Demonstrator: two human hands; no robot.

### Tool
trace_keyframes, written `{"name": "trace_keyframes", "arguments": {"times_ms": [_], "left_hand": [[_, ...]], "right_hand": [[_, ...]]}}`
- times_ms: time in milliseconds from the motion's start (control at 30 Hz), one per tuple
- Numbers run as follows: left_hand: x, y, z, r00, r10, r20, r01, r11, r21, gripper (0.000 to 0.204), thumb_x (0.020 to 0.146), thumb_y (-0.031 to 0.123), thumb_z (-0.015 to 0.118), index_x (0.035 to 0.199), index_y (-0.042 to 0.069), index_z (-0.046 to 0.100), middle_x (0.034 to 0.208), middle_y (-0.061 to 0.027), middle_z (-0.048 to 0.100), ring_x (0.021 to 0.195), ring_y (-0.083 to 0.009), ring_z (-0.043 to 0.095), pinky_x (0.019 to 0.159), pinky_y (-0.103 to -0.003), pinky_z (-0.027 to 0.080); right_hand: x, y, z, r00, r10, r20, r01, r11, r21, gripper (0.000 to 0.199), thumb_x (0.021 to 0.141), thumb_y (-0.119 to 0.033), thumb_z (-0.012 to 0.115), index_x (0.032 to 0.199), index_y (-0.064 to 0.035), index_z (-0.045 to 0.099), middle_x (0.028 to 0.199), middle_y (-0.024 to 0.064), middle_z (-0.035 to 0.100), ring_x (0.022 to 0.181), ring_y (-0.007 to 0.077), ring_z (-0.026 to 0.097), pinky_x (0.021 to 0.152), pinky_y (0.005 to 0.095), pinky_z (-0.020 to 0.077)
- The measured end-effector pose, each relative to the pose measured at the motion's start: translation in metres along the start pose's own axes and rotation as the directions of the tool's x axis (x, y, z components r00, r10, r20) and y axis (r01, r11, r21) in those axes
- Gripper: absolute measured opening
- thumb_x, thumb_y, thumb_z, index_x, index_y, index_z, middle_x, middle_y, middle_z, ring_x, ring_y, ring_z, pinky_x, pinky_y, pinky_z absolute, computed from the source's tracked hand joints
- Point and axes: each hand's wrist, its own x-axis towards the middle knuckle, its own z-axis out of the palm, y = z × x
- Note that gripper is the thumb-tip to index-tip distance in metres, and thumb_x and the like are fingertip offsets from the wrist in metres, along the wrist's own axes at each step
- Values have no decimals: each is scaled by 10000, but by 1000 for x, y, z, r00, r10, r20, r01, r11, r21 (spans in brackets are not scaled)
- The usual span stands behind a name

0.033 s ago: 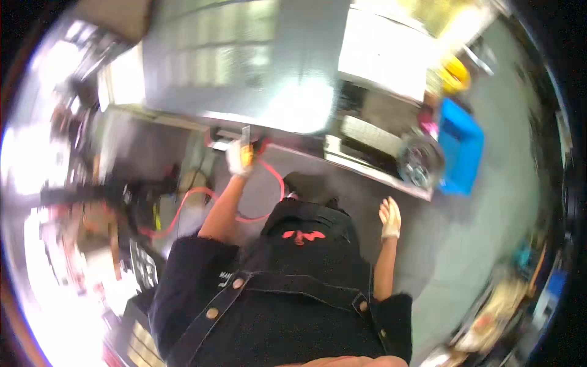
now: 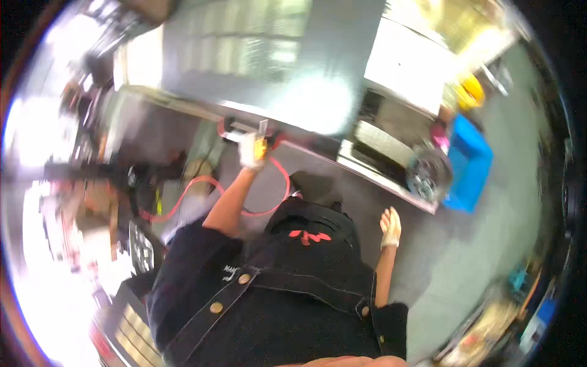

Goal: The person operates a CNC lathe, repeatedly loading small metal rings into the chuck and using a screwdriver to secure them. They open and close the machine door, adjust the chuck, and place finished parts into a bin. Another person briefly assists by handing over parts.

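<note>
My left hand [image 2: 247,151], in a white glove, is raised by the front edge of a large glossy grey panel [image 2: 333,37]. It is closed on a yellow tool with a flat grey end [image 2: 261,148]; blur hides the tool's exact kind. Just beyond that hand, a pale metal part [image 2: 235,131] and red tubing sit under the panel's edge. My right hand [image 2: 390,227], also gloved, hangs over the floor to the right of my body, its fingers stretched out and nothing in it.
A red hose [image 2: 282,174] loops across the floor on my left. To the right, a low bench edge [image 2: 385,183] carries a round spoked metal thing [image 2: 428,178], with a blue bin [image 2: 477,162] beside it. A yellow object [image 2: 469,93] lies farther back.
The view has shifted, so the panel, bench and bin sit a little lower and farther right. My left hand still grips the yellow tool; my right hand stays outstretched.
</note>
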Motion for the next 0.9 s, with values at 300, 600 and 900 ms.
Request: {"name": "trace_keyframes", "arguments": {"times_ms": [300, 600, 900], "left_hand": [[-6, 10, -17, 918, 320, -232, -353, 928, -119, 360, 550, 167, 667, 883, 103, 545, 825, -111, 571, 787, -317, 543, 734, -404, 421], [3, 23, -48, 963, 257, 82, -215, 914, -344, 261, 641, 295, 668, 815, 120, 585, 723, -99, 576, 743, -308, 553, 691, -417, 427], [-16, -13, -52, 940, 170, -295, -336, 605, -722, 321, 679, 232, 673, 934, 84, 546, 838, -123, 566, 807, -327, 545, 724, -408, 442]], "right_hand": [[1, 9, 83, 919, 286, 271, -141, 881, -452, 332, 863, -214, 553, 1167, -86, 516, 927, -13, 561, 731, 67, 510, 601, 191, 395], [26, 15, 172, 872, 207, 443, 178, 709, -682, 323, 842, -302, 575, 1048, -53, 595, 950, 23, 612, 792, 83, 545, 661, 224, 416], [-33, 51, 273, 784, 311, 537, 334, 518, -787, 323, 888, -243, 497, 1138, -47, 552, 1012, 19, 581, 826, 84, 525, 703, 211, 412]]}}
